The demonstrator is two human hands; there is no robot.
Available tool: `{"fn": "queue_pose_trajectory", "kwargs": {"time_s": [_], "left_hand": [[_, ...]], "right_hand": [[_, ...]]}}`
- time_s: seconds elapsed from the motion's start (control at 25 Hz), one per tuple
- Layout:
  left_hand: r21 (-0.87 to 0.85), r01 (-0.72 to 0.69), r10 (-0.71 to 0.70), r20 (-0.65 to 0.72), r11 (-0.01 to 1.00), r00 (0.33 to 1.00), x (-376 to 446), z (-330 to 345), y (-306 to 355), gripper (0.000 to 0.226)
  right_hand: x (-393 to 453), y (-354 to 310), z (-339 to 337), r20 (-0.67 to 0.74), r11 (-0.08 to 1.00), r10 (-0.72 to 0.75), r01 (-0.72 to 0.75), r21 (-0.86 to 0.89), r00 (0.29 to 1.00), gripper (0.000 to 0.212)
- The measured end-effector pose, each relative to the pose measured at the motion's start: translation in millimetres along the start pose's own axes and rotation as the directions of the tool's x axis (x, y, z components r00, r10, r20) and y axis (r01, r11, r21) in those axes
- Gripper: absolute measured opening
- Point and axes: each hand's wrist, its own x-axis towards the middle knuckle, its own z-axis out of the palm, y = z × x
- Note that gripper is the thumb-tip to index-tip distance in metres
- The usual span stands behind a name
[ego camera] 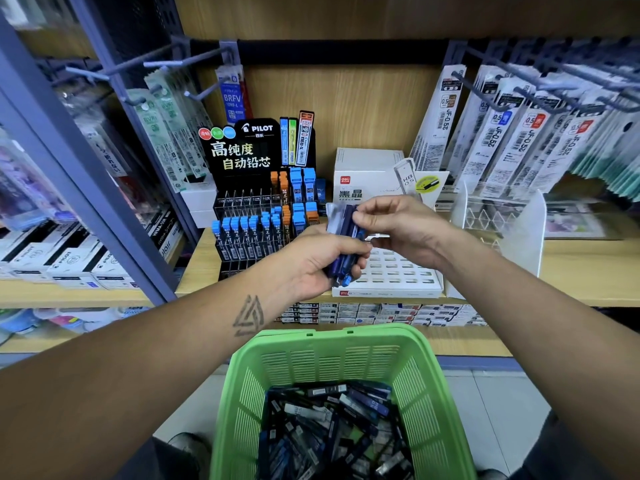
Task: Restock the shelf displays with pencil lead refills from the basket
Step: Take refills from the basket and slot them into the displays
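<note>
Nearest the camera, a green basket sits low in front of the wooden shelf, heaped with dark lead refill packs. Above it the left hand is clamped round a bundle of blue refills, and the right hand pinches the bundle's upper end. Behind the hands stand a black Pilot display with blue and orange tubes, a white Deli box and hanging refill packets. Grey floor tiles show below.
</note>
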Motion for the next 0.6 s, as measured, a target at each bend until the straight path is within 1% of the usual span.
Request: {"fn": "queue_pose_trajectory", "kwargs": {"time_s": [0.08, 0.16, 0.24, 0.28, 0.36, 0.44, 0.48, 0.6], "left_hand": [[0.008, 0.02, -0.02, 0.029, 1.0, 0.999, -2, 1, 0, 0.016], [0.018, 0.053, -0.053, 0.04, 0.998, 0.998, -2, 1, 0, 0.012], [0.007, 0.071, -0.071, 0.027, 0.997, 0.997, -2, 0, 0, 0.012], [-0.008, 0.067, -0.067, 0.015, 0.998, 0.998, -1, -1, -1, 0.013], [-0.042, 0.047, -0.048, -0.018, 0.998, 0.999, 1, -3, 0, 0.013], [-0.07, 0.022, -0.026, -0.062, 0.997, 0.998, 3, -4, 3, 0.012], [-0.081, 0.004, -0.011, -0.084, 0.997, 0.996, 4, -5, 5, 0.012], [-0.112, -0.046, 0.032, -0.123, 0.993, 0.992, 6, -6, 10, 0.013]], "right_hand": [[2, 1, -2, -0.066, 0.994, 0.013, -0.006, 0.106, 0.998, 0.011], [4, -1, -7, -0.191, 0.97, 0.031, 0.016, 0.242, 0.981, 0.007], [4, -3, -14, -0.298, 0.959, 0.03, 0.057, 0.279, 0.954, 0.006], [4, -4, -17, -0.32, 0.96, 0.024, 0.068, 0.272, 0.947, 0.006], [4, -2, -21, -0.303, 0.956, 0.043, 0.049, 0.288, 0.952, 0.004], [3, 1, -23, -0.247, 0.949, 0.073, 0.009, 0.315, 0.966, 0.004], [3, 3, -24, -0.21, 0.958, 0.079, -0.015, 0.287, 0.975, 0.007], [1, 11, -23, -0.051, 0.989, 0.099, -0.093, 0.111, 0.994, 0.024]]}}
